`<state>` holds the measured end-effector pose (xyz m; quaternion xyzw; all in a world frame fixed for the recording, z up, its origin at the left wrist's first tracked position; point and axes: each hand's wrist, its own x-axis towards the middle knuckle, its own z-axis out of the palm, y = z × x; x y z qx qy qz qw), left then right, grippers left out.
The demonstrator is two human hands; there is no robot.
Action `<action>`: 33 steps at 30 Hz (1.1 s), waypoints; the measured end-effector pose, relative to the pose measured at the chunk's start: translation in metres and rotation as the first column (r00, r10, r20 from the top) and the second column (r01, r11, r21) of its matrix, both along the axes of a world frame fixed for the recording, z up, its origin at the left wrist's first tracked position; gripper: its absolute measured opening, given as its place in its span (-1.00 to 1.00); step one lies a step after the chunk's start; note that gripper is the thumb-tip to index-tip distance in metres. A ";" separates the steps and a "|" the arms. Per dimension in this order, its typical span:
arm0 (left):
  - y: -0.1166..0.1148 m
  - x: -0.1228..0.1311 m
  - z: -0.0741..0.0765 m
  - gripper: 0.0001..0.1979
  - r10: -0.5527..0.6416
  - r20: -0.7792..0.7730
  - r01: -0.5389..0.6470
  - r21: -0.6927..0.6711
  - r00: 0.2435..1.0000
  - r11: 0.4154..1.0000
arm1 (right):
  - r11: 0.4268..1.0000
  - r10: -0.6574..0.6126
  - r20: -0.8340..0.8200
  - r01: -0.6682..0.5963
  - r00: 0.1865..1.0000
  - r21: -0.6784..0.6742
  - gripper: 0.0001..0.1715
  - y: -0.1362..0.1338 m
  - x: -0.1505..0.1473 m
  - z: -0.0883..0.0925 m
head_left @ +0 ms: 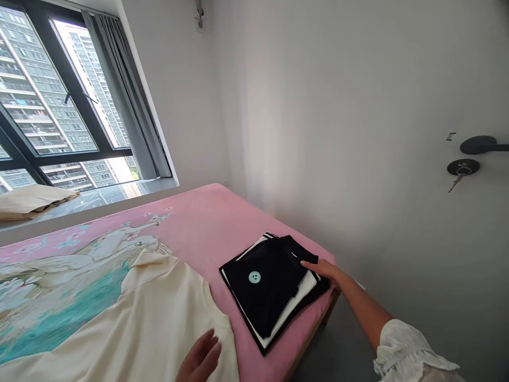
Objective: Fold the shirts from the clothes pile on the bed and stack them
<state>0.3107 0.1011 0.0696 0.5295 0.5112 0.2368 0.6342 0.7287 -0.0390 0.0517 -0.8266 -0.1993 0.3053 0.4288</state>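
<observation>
A folded black shirt (274, 276) with a round green-and-white emblem lies on top of a small stack of folded clothes at the bed's right corner. Below it, a white folded garment (292, 307) and another black one (312, 295) show at the edges. My right hand (326, 269) grips the right edge of the black shirt, one digit on top and the others mostly hidden. A cream shirt (167, 302) is spread over the bed's near left part. Over its lower right side hovers my left hand (201, 358), fingers loosely curved and apart, holding nothing.
The bed has a pink sheet (207, 212) with a printed picture on its left side. A cream cushion-like item (35, 199) rests on the window ledge. Grey curtain (127, 95) hangs by the window. At the right are a dark door handle (479, 144) and a lock with a key.
</observation>
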 end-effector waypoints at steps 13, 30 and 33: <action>0.059 0.136 -0.010 -0.62 -0.036 0.241 0.126 -0.368 0.970 0.921 | 0.916 0.224 -0.209 -0.132 0.952 0.378 -0.44 0.011 0.007 -0.012; 0.046 0.224 -0.026 -0.52 0.001 0.304 0.078 -0.249 0.953 0.965 | 0.989 -0.076 0.087 0.064 0.993 0.133 -0.26 -0.016 0.083 0.007; 0.047 0.222 -0.032 -0.39 0.033 0.281 0.038 -0.243 0.959 0.969 | 0.973 -0.228 0.462 0.181 0.857 0.145 -0.16 -0.006 0.056 0.017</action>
